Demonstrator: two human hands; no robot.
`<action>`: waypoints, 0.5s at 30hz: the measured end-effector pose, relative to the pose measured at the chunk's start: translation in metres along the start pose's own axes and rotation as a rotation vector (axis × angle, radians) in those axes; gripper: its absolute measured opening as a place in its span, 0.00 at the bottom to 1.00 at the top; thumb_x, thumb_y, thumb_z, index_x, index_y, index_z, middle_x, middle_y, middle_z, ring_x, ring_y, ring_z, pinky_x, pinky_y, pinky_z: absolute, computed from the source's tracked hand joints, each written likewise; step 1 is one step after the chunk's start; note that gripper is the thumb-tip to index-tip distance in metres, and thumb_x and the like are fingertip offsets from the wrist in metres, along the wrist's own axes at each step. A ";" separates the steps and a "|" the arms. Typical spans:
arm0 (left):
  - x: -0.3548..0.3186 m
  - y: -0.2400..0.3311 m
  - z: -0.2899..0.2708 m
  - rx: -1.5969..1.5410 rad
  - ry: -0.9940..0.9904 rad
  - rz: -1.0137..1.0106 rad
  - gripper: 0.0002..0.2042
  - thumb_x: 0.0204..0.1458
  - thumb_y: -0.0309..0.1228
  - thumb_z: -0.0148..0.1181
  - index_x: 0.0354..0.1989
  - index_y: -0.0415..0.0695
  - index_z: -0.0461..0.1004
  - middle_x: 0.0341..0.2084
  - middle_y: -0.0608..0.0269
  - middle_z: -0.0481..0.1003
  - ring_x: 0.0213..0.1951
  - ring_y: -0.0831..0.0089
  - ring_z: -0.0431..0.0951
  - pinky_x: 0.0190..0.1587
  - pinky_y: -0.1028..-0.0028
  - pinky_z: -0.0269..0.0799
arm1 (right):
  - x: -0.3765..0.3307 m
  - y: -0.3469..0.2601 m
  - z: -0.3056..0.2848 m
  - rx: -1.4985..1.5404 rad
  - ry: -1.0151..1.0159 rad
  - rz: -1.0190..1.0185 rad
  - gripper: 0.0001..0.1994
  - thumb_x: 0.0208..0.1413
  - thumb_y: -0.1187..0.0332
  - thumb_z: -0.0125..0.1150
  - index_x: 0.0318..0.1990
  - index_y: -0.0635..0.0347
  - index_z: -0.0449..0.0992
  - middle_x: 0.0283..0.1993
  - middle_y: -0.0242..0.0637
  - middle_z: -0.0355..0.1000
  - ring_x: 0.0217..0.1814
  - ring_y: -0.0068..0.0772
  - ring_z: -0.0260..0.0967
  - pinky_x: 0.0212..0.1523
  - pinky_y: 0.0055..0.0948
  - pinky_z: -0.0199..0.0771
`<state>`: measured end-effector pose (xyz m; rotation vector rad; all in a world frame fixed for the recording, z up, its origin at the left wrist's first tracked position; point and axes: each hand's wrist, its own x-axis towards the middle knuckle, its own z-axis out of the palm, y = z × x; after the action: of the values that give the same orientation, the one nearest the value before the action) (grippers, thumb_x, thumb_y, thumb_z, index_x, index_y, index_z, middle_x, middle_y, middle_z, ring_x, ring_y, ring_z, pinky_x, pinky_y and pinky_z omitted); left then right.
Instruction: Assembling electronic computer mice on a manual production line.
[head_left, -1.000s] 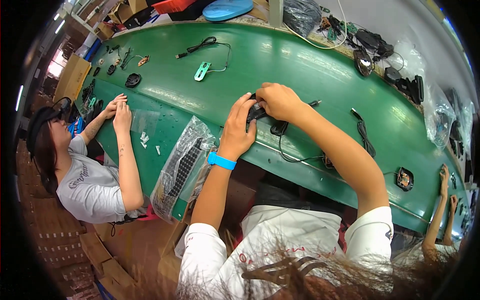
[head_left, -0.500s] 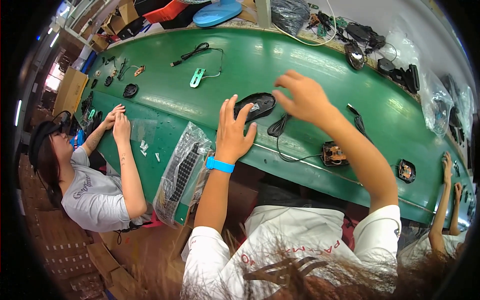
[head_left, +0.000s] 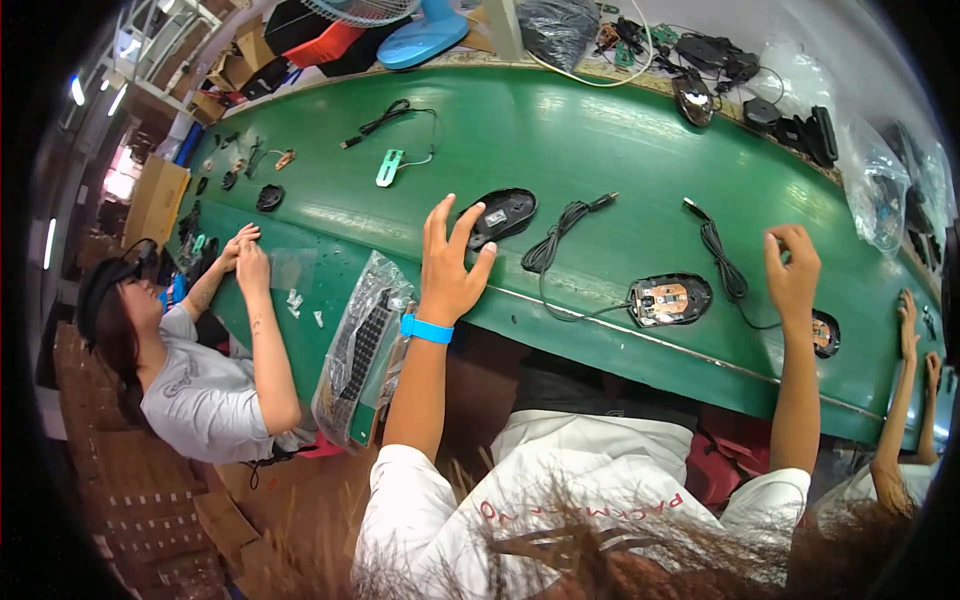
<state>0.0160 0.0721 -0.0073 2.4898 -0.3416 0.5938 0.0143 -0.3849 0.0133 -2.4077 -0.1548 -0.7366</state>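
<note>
My left hand [head_left: 453, 262], with a blue band at the wrist, is open. Its spread fingers reach the near left side of a black mouse shell [head_left: 512, 212]; I cannot tell whether they touch it. Over the right part of the bench, my right hand [head_left: 794, 262] hangs with loosely bent fingers and nothing visible in them. Between the hands lies an opened mouse [head_left: 668, 300] with its circuit board showing and a bundled black cable [head_left: 545, 245]. A second opened mouse [head_left: 826, 334] is partly hidden by my right forearm; its cable [head_left: 722, 255] lies left of that hand.
A green circuit board [head_left: 388, 168] with a cable lies farther back on the green bench [head_left: 580, 130]. A bagged keyboard [head_left: 365, 345] sits at left, beside a co-worker [head_left: 200, 380]. Mouse parts and plastic bags [head_left: 868, 190] line the back right edge. Another person's hands [head_left: 908, 325] appear far right.
My right hand has moved from above the black mouse shell to the right, past the nearer opened mouse. My left hand stays by the shell. The whole view has shifted slightly.
</note>
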 end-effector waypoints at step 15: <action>0.119 -0.174 -0.031 0.547 -0.067 -0.282 0.27 0.45 0.29 0.63 0.58 0.54 0.70 0.45 0.43 0.72 0.50 0.45 0.72 0.54 0.55 0.70 | -0.024 0.012 0.007 -0.011 0.127 -0.065 0.04 0.56 0.72 0.60 0.31 0.63 0.74 0.32 0.37 0.71 0.29 0.34 0.64 0.32 0.33 0.64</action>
<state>0.1713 0.2181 -0.0060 3.0087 0.1776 0.5392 0.0006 -0.3891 -0.0113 -2.3677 -0.1783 -0.9192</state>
